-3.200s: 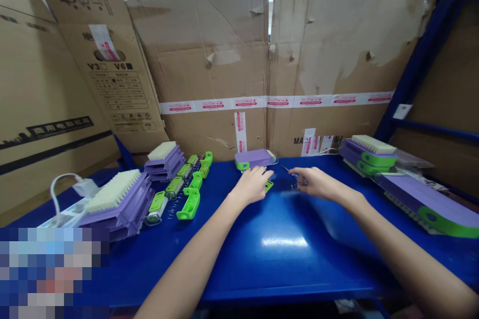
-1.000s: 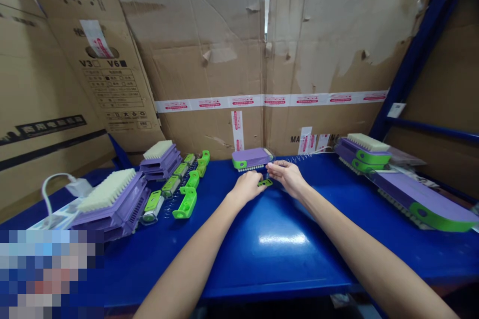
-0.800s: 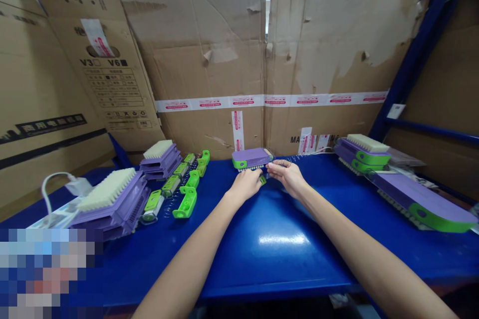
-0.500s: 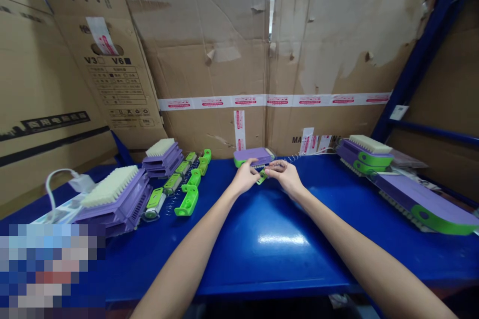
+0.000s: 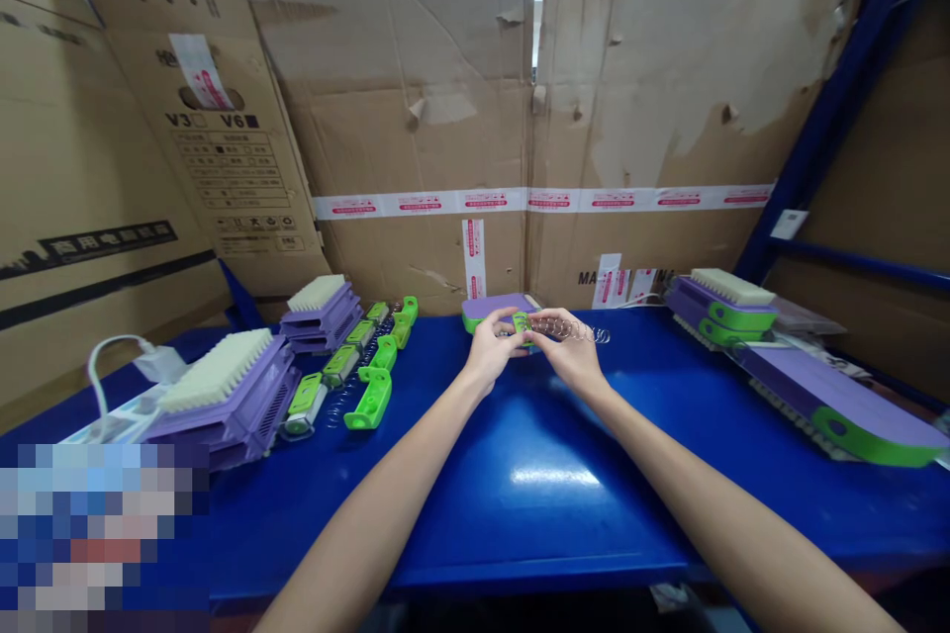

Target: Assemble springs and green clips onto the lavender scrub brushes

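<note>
Both hands meet above the far middle of the blue table. My left hand pinches a small green plastic piece with its fingertips. My right hand is closed on a thin metal coil spring, whose free end sticks out to the right. The spring's near end touches the green piece. Just behind the hands lies a purple brush block with a green end, partly hidden by my left fingers.
Left of the hands lie a row of green handles and clips and two stacks of purple brushes with cream bristles. More purple and green brushes run along the right. Cardboard boxes wall the back, with a white cable at far left.
My left hand picked the green piece up off the table and lifted it. My right hand rose with the spring. Both came together in front of the purple block.
</note>
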`<state>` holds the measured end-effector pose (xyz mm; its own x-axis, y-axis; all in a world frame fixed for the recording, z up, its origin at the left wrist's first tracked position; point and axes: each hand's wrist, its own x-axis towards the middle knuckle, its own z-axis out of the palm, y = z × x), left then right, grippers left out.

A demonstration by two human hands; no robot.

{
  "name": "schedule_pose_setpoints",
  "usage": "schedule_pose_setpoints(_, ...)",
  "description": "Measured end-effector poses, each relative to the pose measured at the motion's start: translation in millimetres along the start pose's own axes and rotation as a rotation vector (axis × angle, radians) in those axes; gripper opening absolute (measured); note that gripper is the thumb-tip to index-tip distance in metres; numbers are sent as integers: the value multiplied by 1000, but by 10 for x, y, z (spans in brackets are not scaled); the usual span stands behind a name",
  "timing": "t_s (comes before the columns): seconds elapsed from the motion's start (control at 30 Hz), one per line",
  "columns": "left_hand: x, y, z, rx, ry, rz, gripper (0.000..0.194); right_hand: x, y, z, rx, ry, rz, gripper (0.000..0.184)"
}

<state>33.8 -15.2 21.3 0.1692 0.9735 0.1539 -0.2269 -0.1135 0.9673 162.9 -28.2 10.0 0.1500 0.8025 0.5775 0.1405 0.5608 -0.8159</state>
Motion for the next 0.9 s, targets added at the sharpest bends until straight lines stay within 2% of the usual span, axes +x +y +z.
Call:
schedule_pose_setpoints(0.1,-7,1,3,-70,-40,-22,68,-5,11,-1,3,-16,-10,24)
schedule_pose_setpoints(0.23,4,19,-21,-114,-111,-54,51,10,25,-21,38,-33,6,25)
schedule_pose_setpoints(0.37,11,34,-13,-142,-100,-46,40,26,-2,-48,87,-27,32,25)
schedule_pose_setpoints(0.5,4,28,2,-93,-72,-1,43,27,-26,-58,181,-53,78,26)
schedule_pose_setpoints(0.67,16,30,-42,-79,-112,12,46,25,-84,-60,283,-49,146,29)
schedule_pose_setpoints(0.9,44,31,-87,-97,-137,-19,44,34,-162,-85,256,-54,153,32)
